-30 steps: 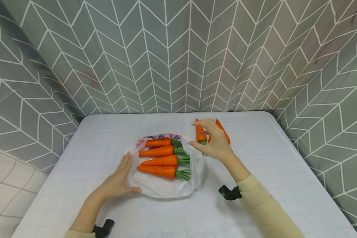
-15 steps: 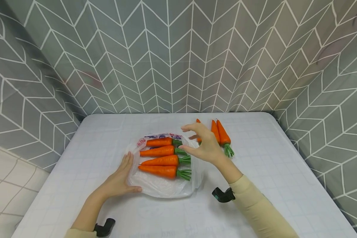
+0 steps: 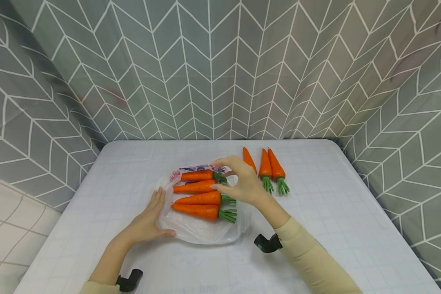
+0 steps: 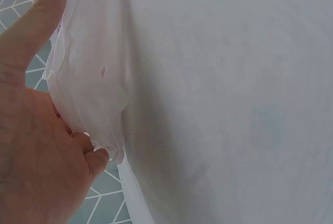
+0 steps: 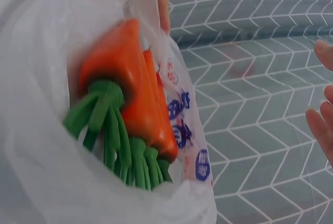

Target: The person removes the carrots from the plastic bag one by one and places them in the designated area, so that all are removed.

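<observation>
Carrots (image 3: 202, 198), four of them, lie side by side in one white plastic bag (image 3: 213, 237) on the table (image 3: 206, 269), while three more carrots (image 3: 265, 165) lie beyond the bag toward the right. The person's left hand (image 3: 147, 224) rests against the bag's left side, its fingers close together and thumb spread away. The right hand (image 3: 244, 181) hovers over some green tops (image 3: 228, 215), thumb and fingers bowed apart with a gap between.

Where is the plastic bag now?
Head view: the bag lies on the table, left of three loose carrots, with the left hand at its left edge.
</observation>
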### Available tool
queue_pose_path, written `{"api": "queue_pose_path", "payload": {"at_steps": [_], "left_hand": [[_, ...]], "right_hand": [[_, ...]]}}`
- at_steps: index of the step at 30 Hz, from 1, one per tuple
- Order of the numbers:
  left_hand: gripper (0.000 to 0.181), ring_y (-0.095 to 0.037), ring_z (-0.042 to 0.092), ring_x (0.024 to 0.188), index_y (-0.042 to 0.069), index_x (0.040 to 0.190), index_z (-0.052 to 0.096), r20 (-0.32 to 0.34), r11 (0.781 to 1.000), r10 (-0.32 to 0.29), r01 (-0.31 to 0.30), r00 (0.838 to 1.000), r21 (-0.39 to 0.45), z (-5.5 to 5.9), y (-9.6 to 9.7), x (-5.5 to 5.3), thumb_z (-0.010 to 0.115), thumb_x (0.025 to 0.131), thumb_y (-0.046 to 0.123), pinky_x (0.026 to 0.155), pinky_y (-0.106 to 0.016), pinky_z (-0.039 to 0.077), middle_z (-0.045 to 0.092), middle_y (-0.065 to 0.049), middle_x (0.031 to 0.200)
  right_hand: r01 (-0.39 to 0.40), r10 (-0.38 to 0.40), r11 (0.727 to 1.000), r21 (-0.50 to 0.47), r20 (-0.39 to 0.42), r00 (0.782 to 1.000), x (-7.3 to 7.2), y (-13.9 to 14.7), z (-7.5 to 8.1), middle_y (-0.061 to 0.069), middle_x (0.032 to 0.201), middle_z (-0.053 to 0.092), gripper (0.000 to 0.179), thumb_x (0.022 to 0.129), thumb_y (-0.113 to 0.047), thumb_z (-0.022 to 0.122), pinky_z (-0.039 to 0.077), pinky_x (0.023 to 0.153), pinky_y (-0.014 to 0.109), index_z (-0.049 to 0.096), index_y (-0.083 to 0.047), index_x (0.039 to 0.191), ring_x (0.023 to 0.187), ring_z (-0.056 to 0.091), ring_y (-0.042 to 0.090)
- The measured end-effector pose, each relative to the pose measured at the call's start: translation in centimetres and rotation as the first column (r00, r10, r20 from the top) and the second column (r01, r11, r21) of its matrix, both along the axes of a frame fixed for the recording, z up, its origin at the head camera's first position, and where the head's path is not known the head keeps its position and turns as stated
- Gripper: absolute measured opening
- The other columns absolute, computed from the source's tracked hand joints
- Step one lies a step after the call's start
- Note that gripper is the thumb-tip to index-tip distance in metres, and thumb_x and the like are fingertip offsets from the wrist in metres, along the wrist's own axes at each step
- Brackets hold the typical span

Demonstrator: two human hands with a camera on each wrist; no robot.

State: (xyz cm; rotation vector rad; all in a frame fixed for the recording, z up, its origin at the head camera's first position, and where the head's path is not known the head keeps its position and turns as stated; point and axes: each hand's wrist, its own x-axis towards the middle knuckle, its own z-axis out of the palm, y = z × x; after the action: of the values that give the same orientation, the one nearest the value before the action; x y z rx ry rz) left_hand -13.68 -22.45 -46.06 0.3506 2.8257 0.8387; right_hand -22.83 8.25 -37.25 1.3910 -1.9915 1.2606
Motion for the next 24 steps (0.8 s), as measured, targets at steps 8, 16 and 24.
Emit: {"api": "queue_pose_path", "payload": {"at_steps": [8, 16, 24], "left_hand": [[0.133, -0.039, -0.002, 0.145, -0.003, 0.152, 0.002, 0.01, 1.0, -0.001, 0.001, 1.0, 0.005, -0.3, 0.0, -0.1, 0.078, 0.065, 0.062, 0.109, -0.059, 0.019, -0.004, -0.022, 0.159], [0.134, -0.039, -0.003, 0.145, -0.002, 0.152, 0.001, 0.015, 1.0, 0.002, -0.002, 1.0, 0.008, -0.1, 0.0, -0.1, 0.078, 0.064, 0.063, 0.109, -0.059, 0.019, -0.005, -0.02, 0.159], [0.133, -0.039, -0.004, 0.145, -0.003, 0.152, 0.0, 0.015, 1.0, 0.001, -0.001, 1.0, 0.016, -0.1, -0.1, 0.0, 0.078, 0.065, 0.062, 0.109, -0.059, 0.018, -0.006, -0.021, 0.159]], "right_hand": [[-0.064, 0.064, 0.998, 0.004, -0.003, 0.998, 0.5, -1.6, 0.1, 0.012, 0.115, 0.061, 0.056, 0.07, -0.004, 0.085, 0.058, 0.071, 0.032, 0.058, 0.0, 0.12, 0.102, 0.06, 0.024], [-0.077, 0.077, 0.997, -0.002, 0.014, 0.997, 0.8, -2.5, 0.0, 0.011, 0.115, 0.062, 0.055, 0.07, -0.005, 0.085, 0.056, 0.074, 0.023, 0.06, -0.001, 0.119, 0.103, 0.06, 0.02], [-0.073, 0.073, 0.997, 0.0, -0.01, 0.997, 1.0, -3.1, 0.1, 0.01, 0.112, 0.064, 0.053, 0.071, -0.008, 0.085, 0.055, 0.076, 0.021, 0.061, -0.003, 0.118, 0.101, 0.06, 0.019]]}}
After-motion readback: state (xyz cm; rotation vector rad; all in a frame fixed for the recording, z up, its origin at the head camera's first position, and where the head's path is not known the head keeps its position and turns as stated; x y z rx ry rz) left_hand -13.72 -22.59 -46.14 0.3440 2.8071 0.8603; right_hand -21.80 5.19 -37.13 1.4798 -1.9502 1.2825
